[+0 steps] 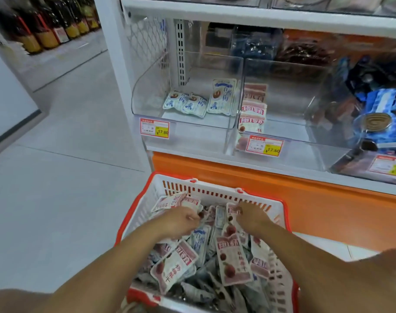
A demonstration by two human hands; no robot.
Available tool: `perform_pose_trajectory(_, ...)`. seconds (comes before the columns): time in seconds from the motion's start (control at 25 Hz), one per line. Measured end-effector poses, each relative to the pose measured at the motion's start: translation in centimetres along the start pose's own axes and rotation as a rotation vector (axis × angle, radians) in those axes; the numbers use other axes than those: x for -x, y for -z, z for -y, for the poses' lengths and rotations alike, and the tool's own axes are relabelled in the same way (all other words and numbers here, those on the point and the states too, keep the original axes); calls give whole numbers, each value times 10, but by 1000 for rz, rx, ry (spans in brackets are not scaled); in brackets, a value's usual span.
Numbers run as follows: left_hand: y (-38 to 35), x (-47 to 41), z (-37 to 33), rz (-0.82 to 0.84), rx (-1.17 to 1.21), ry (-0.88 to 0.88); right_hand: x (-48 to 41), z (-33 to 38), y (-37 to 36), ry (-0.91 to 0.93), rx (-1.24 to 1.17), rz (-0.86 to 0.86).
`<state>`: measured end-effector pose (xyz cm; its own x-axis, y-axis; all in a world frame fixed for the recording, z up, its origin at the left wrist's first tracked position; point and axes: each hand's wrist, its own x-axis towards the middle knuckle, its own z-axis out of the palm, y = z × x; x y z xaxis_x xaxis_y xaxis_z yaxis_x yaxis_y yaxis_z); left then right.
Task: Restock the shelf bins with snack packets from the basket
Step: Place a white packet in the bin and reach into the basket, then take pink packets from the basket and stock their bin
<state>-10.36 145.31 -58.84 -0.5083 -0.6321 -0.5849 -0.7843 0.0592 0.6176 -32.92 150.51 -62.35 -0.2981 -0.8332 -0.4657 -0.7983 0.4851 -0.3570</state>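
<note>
Hands first: your left hand point(181, 222) is down in the basket point(215, 192), fingers curled round snack packets point(176, 265) at the top of the heap. Your right hand point(251, 216) pinches the upper edge of a red-printed packet point(230, 224) close to the basket's far wall. The red rim runs just outside both of your forearms, so sideways room is tight.

Past the far wall stands the orange base panel point(283, 199), with the shelf point(215, 158) edge above it. Bare floor point(57, 177) lies open on your left.

The packets are white pouches, some with a red banner and dark-red fruit, some with blue lettering, lying jumbled and crossed.

The clear left bin point(147, 96) holds a few blue-lettered pouches point(185, 103) towards its back. The middle bin point(294, 134) has red-banded pouches point(253, 109) lined along its left wall.
</note>
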Motion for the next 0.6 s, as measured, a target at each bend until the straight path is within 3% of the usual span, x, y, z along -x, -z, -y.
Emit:
perform_pose_trajectory(0.28, -16, -19, 7, -41, 193, 78, -11, -20, -34, -331, -334, -21)
perform_pose_trajectory(0.44, -16, -26, 3, -39, 266, 96, -17, -11, -42, -358, -365, -102)
perform_pose_trajectory(0.6, -24, -32, -1, -3, 298, 85, -20, -6, -35, -336, -640, -135)
